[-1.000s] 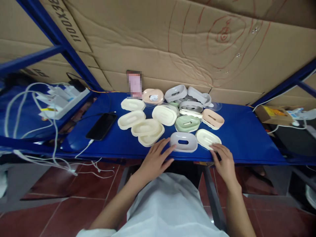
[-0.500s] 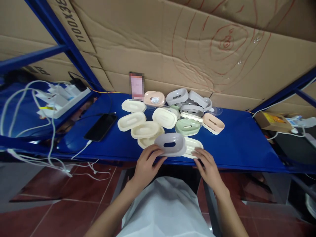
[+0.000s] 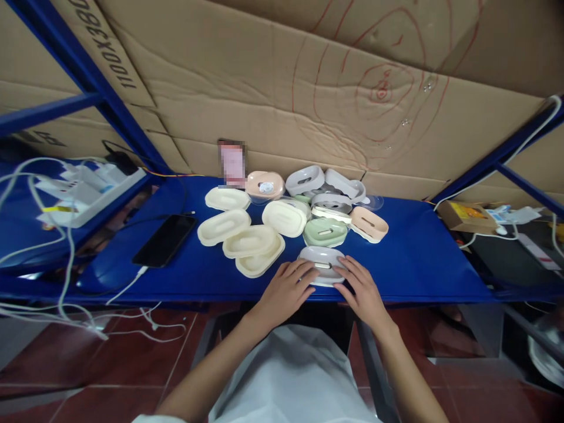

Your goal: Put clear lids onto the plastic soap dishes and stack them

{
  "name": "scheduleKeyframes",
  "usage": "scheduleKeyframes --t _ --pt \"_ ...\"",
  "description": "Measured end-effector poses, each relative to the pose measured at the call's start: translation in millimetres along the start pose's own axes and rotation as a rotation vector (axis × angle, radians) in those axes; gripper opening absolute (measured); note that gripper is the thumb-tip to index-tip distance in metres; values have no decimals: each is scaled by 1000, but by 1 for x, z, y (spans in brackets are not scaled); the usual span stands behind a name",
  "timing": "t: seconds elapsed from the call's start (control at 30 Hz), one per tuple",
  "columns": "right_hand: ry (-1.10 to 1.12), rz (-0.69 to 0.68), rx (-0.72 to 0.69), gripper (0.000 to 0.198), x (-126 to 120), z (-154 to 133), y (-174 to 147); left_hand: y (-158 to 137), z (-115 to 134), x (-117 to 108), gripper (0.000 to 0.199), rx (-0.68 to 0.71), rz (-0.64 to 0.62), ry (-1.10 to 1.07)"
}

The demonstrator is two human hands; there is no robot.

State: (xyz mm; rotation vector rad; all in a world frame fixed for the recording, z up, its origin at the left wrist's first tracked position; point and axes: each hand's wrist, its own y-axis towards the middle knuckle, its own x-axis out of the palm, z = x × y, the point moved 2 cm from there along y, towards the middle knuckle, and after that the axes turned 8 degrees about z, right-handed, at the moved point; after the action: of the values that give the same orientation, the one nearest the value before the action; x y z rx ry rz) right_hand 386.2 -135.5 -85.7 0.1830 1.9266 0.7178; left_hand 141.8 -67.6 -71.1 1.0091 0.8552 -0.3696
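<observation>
A grey soap dish (image 3: pixel 324 254) with a slot in its floor sits on a cream tray, whose pale rim (image 3: pixel 325 285) peeks out along the lower edge. My left hand (image 3: pixel 287 288) grips the dish's left end, fingertips over the rim. At its right end, my right hand (image 3: pixel 362 288) holds it with the fingers bent over the side. Just behind lies a green soap dish (image 3: pixel 318 234), and a peach one (image 3: pixel 371 223) rests to its right. Several loose cream trays (image 3: pixel 259 261) are spread to the left, some overlapping.
More grey dishes (image 3: pixel 305 178) and a peach soap box (image 3: pixel 265 184) lie at the back by the cardboard wall (image 3: pixel 247 88). On the left are a black phone (image 3: pixel 164 241) on a cable and a power strip (image 3: pixel 92 200). A small carton (image 3: pixel 467 217) stands right.
The grey soap dish has moved right and down onto the cream tray. My left hand moved right with it, and my right hand now touches the dish too. The view has shifted slightly.
</observation>
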Motion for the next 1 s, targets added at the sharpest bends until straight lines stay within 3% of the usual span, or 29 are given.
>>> scheduleKeyframes --t 0.43,0.5,0.6,0.7,0.83,1.0 --pt "18 -103 -265 45 17 -11 32 -31 -20 -11 24 -54 73 52" --pt "35 -50 -241 47 11 -3 39 -34 -22 -10 24 -60 81 13" --pt "-68 120 -81 41 -2 23 61 -35 -23 -8 22 -88 86 -24" --pt "-213 140 35 44 -5 51 86 -35 -23 -7 23 -110 89 -21" --pt "-225 76 23 49 5 72 99 -35 -21 -8 23 -124 84 -24" --pt "-153 97 -30 41 8 68 87 -35 -20 -9 24 -137 77 -27"
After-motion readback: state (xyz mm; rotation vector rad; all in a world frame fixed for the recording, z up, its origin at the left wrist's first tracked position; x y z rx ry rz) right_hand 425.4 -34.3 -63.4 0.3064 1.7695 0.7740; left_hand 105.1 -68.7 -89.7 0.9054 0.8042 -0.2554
